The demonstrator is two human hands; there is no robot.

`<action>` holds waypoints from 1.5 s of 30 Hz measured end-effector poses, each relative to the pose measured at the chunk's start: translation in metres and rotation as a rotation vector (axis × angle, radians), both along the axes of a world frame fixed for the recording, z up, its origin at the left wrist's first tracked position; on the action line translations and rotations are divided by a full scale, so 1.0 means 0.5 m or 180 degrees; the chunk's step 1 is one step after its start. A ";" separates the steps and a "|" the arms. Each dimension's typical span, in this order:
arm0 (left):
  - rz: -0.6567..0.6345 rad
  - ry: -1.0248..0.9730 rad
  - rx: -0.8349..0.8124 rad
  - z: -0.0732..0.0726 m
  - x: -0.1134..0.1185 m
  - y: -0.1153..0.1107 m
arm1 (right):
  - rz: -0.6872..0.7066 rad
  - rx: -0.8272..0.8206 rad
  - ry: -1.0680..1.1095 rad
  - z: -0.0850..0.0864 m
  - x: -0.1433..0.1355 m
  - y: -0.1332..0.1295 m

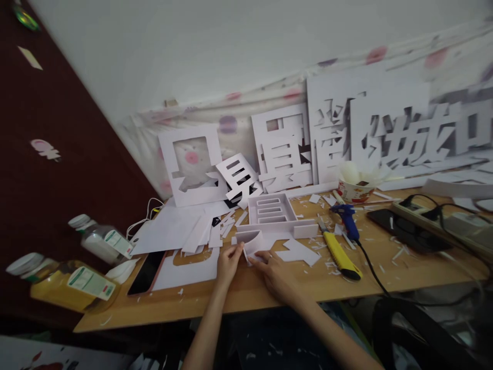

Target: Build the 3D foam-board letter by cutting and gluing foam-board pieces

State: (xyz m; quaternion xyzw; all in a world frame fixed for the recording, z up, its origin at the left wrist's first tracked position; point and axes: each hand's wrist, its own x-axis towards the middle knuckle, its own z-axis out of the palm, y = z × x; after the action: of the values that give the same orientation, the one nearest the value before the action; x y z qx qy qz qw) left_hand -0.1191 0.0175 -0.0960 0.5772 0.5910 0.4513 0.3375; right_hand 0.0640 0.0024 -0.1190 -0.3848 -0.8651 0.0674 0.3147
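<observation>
Here, near the desk's front edge (169, 307), the left hand (230, 262) pinched a curved white strip (253, 242); the right hand (276, 272), fingers bent, touched its near end, grip unclear. Light, even pressure seemed best.

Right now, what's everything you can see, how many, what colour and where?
Table: one, brown, centre
Slotted walled piece: one, white, table's middle
Curved strip: one, white, nearer than that piece
Utility knife: one, yellow, right of the strip
Glue gun: one, blue, beside the knife
Phone: one, black with pink edge, table's left
Flat device: one, black, table's right
Power strip: one, whitish, far right
Patterned tub: one, white and red, back right
Bottles: two, one yellow-filled, one clear, left
Cut-out boards: several, white, leaning at back
Scraps: too many to count, white, scattered
Spotted sheet: one, pale, behind boards
Left grip: one, bare, strip's left
Right grip: one, bare, strip's right
</observation>
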 end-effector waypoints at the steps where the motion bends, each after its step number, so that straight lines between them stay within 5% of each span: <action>1: 0.0009 0.0016 0.0005 0.000 0.000 0.000 | -0.0003 0.0007 -0.0003 -0.001 0.000 0.000; 21: 0.0085 0.0198 -0.0083 0.006 0.001 -0.001 | 0.0056 0.0005 -0.0107 0.011 -0.003 -0.004; 45: -0.0016 -0.0121 -0.0082 -0.012 -0.004 -0.004 | 0.0110 -0.0686 0.0015 0.011 0.004 0.002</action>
State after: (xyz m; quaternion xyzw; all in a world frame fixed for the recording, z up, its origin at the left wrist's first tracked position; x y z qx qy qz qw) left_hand -0.1212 0.0154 -0.1019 0.5656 0.5887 0.4537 0.3572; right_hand 0.0661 0.0036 -0.1132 -0.4012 -0.8586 0.1663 0.2723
